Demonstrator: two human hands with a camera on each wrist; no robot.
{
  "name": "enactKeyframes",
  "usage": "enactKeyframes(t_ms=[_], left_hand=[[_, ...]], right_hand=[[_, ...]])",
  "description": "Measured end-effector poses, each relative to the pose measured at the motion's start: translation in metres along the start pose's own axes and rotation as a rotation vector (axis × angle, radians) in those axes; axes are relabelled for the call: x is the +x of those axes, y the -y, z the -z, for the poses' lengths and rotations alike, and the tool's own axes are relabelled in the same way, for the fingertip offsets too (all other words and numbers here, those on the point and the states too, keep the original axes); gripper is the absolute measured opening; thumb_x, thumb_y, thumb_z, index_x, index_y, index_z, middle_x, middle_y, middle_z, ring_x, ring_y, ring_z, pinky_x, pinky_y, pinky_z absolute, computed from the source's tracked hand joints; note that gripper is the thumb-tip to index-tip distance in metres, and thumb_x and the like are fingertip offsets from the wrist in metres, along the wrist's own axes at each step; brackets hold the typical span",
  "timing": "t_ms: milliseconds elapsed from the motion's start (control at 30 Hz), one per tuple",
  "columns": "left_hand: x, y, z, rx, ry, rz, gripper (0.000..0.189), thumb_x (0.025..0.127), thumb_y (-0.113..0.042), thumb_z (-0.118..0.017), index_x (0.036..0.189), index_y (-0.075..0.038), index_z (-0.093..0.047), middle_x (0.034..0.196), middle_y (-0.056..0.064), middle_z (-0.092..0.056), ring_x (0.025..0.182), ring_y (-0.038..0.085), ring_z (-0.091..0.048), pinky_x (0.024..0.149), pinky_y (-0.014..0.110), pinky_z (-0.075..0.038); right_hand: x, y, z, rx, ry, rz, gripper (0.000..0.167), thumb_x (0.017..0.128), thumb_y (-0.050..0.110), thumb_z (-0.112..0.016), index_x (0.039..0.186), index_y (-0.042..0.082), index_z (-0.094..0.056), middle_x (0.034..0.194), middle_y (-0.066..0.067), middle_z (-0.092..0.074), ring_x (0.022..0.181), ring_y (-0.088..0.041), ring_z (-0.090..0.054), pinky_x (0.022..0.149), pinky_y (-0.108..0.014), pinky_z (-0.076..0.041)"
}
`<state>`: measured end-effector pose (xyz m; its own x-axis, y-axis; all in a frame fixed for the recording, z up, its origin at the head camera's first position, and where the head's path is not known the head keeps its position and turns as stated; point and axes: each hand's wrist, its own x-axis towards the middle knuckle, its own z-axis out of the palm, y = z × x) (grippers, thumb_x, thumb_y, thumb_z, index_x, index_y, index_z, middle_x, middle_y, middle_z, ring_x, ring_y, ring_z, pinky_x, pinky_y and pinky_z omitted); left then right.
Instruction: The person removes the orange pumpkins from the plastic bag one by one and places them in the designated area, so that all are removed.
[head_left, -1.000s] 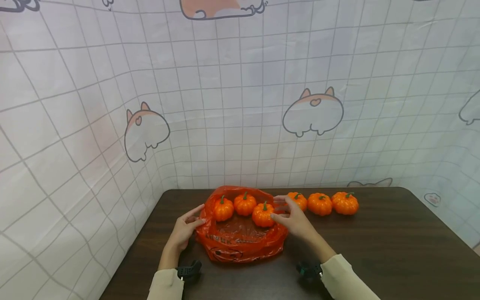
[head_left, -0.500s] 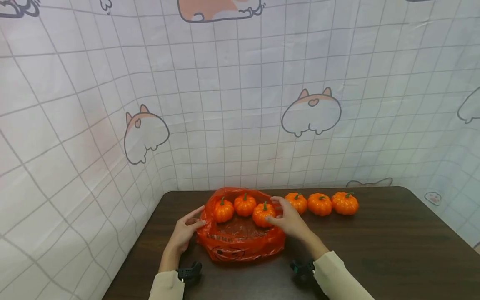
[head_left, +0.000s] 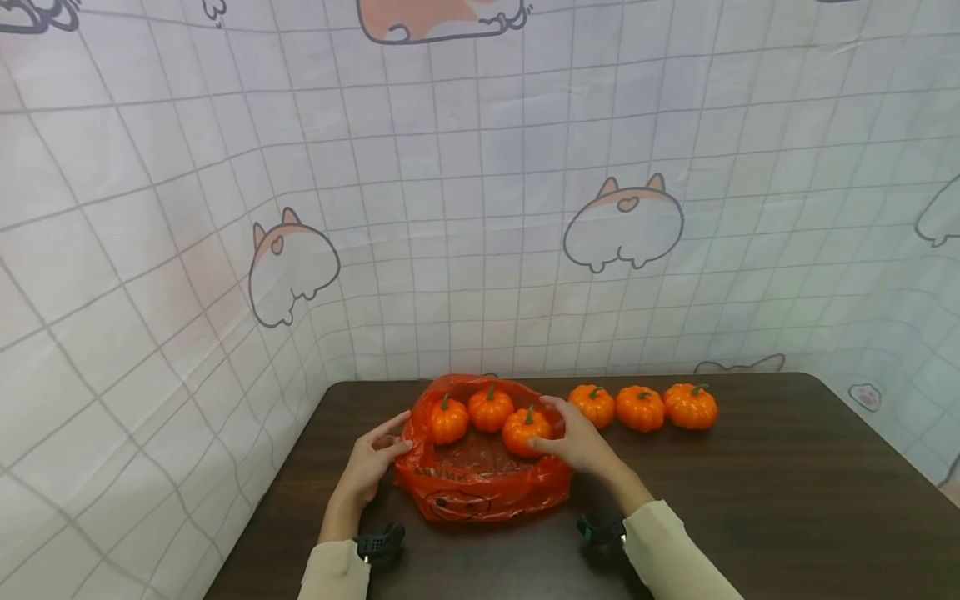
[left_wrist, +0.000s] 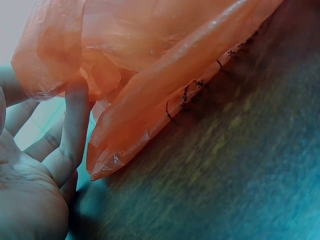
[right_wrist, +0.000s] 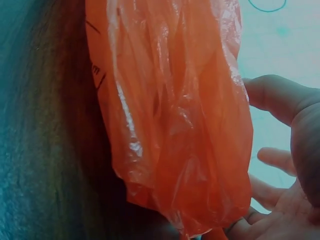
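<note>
Red bag (head_left: 491,500): thin crinkled plastic, lying on the dark wooden table (head_left: 795,508) between the two hands, its wide mouth tipped up toward the person, dark lettering and a line drawing on the near side
Left hand (head_left: 366,462): at the bag's left rim, pinching the plastic between thumb and fingers; in the left wrist view the loose fold hangs over the fingers, palm turned to the camera
Right hand (head_left: 587,443): at the bag's right rim, thumb well apart from the fingers, which curve about the right side of the nearest pumpkin; the rim screens the fingertips, so I cannot tell whether they close on pumpkin or plastic
Pumpkins inside the bag: three, orange with green stems, all upright; the left pumpkin (head_left: 448,421) by the left wall, the back pumpkin (head_left: 491,410) near the rear wall, the right pumpkin (head_left: 523,433) nearest the person and next to the right thumb
Pumpkins outside: a row of three on the table beyond the right hand, the first pumpkin (head_left: 592,406) just beside its knuckles, then the middle pumpkin (head_left: 640,409) and the end pumpkin (head_left: 692,407), set close together
Sleeves (head_left: 335,571): pale cream, with a dark device (head_left: 380,543) below each wrist
Backdrop (head_left: 480,208): white cloth, grey grid, cartoon animals
</note>
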<state>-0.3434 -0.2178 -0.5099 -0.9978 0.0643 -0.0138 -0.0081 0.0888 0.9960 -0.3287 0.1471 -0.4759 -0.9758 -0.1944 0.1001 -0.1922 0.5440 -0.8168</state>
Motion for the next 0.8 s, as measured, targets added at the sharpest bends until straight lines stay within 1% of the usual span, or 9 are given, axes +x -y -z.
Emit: enactKeyframes(t_ms=[133,267,367,567,667,800], left_hand=[[0.002,-0.001,0.000,0.009,0.001,0.000,0.056,0.094,-0.009,-0.072,0.147,-0.018,-0.058,0.098,0.005,-0.069,0.090,0.017,-0.064,0.077,0.031,-0.056],[0.003,-0.001,-0.001,0.019,-0.010,0.008,0.055,0.094,-0.008,-0.072,0.146,-0.019,-0.059,0.099,0.006,-0.068,0.091,0.018,-0.064,0.079,0.031,-0.055],[0.003,0.000,-0.001,0.018,-0.014,0.016,0.055,0.094,-0.008,-0.072,0.146,-0.019,-0.060,0.100,0.007,-0.068,0.092,0.018,-0.064,0.079,0.031,-0.055],[0.002,0.000,-0.002,0.003,-0.003,0.019,0.055,0.094,-0.008,-0.072,0.146,-0.019,-0.059,0.101,0.008,-0.068,0.090,0.018,-0.064,0.077,0.031,-0.056],[0.003,0.000,-0.001,0.009,-0.002,0.016,0.056,0.094,-0.008,-0.073,0.146,-0.018,-0.059,0.100,0.007,-0.068,0.091,0.018,-0.064,0.077,0.030,-0.055],[0.003,-0.001,0.000,0.010,0.002,0.013,0.056,0.094,-0.008,-0.072,0.147,-0.018,-0.059,0.099,0.007,-0.068,0.090,0.018,-0.064,0.077,0.030,-0.056]], right_hand=[[0.000,-0.003,-0.004,-0.022,0.006,0.038,0.079,0.087,0.030,-0.082,0.153,0.008,-0.045,0.151,-0.019,-0.049,0.128,-0.038,-0.054,0.106,-0.058,-0.045],[0.002,-0.006,-0.010,-0.038,0.007,0.055,0.083,0.085,0.031,-0.084,0.154,0.009,-0.044,0.150,-0.018,-0.051,0.129,-0.036,-0.055,0.107,-0.055,-0.046],[0.002,-0.008,-0.014,-0.044,0.006,0.049,0.086,0.083,0.031,-0.086,0.155,0.010,-0.043,0.150,-0.018,-0.053,0.134,-0.037,-0.054,0.110,-0.054,-0.044],[0.002,-0.009,-0.021,-0.061,-0.014,0.042,0.089,0.081,0.031,-0.088,0.155,0.008,-0.043,0.147,-0.020,-0.055,0.136,-0.039,-0.052,0.113,-0.057,-0.040],[0.002,-0.009,-0.024,-0.072,-0.015,0.043,0.088,0.081,0.029,-0.088,0.154,0.007,-0.044,0.143,-0.020,-0.057,0.132,-0.038,-0.055,0.111,-0.056,-0.043],[0.003,-0.009,-0.024,-0.088,-0.013,0.031,0.085,0.081,0.028,-0.088,0.153,0.009,-0.047,0.138,-0.018,-0.058,0.124,-0.034,-0.058,0.106,-0.054,-0.047]])
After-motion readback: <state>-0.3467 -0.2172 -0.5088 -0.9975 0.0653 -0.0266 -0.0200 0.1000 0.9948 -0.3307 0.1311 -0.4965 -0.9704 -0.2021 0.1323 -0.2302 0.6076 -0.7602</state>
